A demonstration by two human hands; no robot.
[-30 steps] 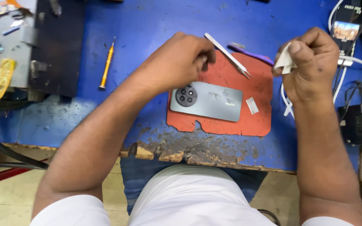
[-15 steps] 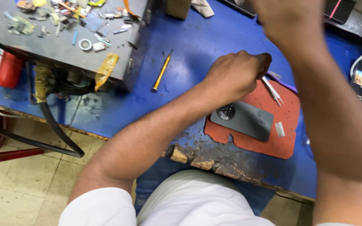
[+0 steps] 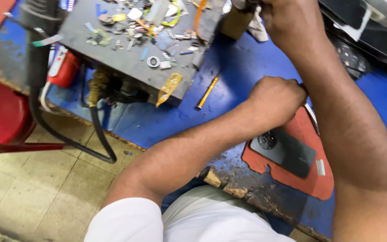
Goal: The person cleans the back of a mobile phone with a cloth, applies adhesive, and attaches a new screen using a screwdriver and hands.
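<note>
A grey phone (image 3: pixel 287 153) lies face down, its round camera ring showing, on an orange-red mat (image 3: pixel 321 186) at the worn front edge of the blue bench. My left hand (image 3: pixel 276 101) is a closed fist just above the phone's top end, with the thin metal tips of tweezers (image 3: pixel 312 117) poking out beside it. My right hand (image 3: pixel 287 24) reaches far across to the back of the bench, by a brown box (image 3: pixel 236 23) and a white cloth (image 3: pixel 258 28). Its fingers run off the frame's top edge. My right forearm crosses over the mat's right side.
A grey tray (image 3: pixel 113 54) littered with several small parts and scraps stands at the back left. A yellow-handled screwdriver (image 3: pixel 208 92) lies on the blue top (image 3: pixel 229 67). A black hose (image 3: pixel 96 134) hangs off the bench edge beside a red stool (image 3: pixel 1 112).
My view has swung left and down. My right hand has left the mat's right side and stretched to the back of the bench. My left fist stays above the phone.
</note>
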